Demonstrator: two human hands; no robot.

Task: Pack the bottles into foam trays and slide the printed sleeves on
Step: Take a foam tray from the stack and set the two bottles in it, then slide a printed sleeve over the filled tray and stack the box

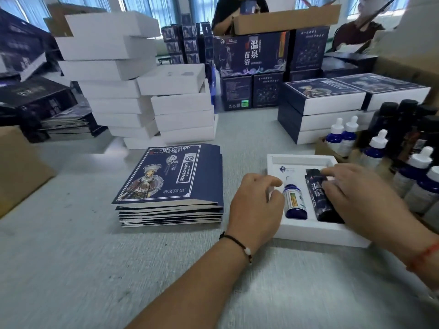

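Note:
A white foam tray (308, 232) lies on the table in front of me. In its left slot lies a blue dropper bottle (295, 204). A dark printed bottle (317, 191) lies in the slot to its right. My left hand (256, 205) is at the tray's left edge, its loosely curled fingertips touching the dropper bottle's side. My right hand (356, 195) lies over the dark bottle, fingers pressing on its cap and body. A stack of flat blue printed sleeves (171, 176) sits to the left of the tray.
Upright dropper bottles (342, 136) and dark bottles (403, 124) stand at the right. Sleeved finished boxes (325, 108) are behind the tray, with white box stacks (142, 96) at the back left. A cardboard box (16, 167) sits at the left edge. Other people work across the table.

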